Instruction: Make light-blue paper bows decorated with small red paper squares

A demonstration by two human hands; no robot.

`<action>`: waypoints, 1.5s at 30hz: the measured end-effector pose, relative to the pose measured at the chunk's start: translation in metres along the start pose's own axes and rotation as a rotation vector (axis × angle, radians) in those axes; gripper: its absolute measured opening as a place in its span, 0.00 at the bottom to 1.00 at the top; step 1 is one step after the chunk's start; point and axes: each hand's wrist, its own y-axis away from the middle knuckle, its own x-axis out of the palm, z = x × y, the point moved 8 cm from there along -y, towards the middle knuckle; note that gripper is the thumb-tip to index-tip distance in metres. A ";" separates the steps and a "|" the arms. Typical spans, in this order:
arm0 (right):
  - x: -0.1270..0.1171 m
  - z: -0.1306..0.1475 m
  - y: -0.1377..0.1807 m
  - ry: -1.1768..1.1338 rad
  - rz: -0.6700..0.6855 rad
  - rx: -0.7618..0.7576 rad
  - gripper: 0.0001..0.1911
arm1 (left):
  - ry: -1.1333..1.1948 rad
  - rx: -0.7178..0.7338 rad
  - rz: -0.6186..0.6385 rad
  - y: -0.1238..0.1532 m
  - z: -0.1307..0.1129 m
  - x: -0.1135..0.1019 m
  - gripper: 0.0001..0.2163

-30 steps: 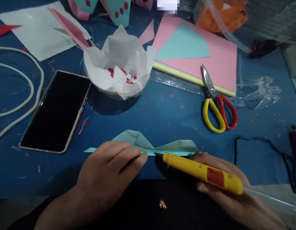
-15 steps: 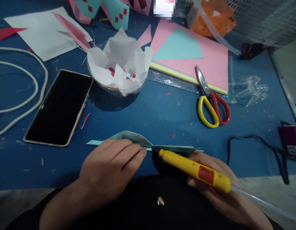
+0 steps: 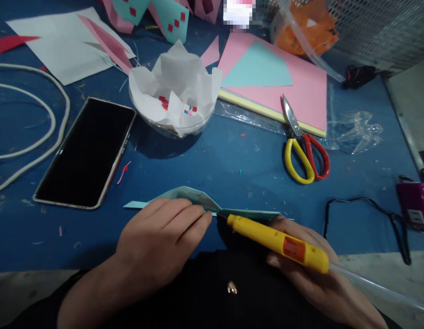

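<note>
A folded light-blue paper piece (image 3: 194, 199) lies near the front edge of the blue table (image 3: 215, 164). My left hand (image 3: 163, 237) rests on its left half, fingers curled and pressed down on the paper. My right hand (image 3: 311, 269) is closed round a yellow glue gun (image 3: 278, 242) with an orange button and a clear glue stick at its back. The gun's tip points left and meets the paper's middle fold, just beside my left fingertips.
A black phone (image 3: 86, 153) lies at the left beside white cord loops (image 3: 29, 123). A clear bowl of white paper (image 3: 175, 103) stands behind. Yellow-and-red scissors (image 3: 303, 146) lie on pink and blue sheets (image 3: 276, 87). A black cable (image 3: 369, 214) and purple device (image 3: 415, 205) are at the right.
The right flap of the blue paper has been pressed flatter. Both hands and the glue gun have stayed nearly in place at the fold; the view shifted slightly.
</note>
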 end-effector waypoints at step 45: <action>0.000 -0.002 0.009 0.078 -0.027 -0.014 0.13 | -0.024 0.003 -0.022 0.002 -0.001 -0.001 0.17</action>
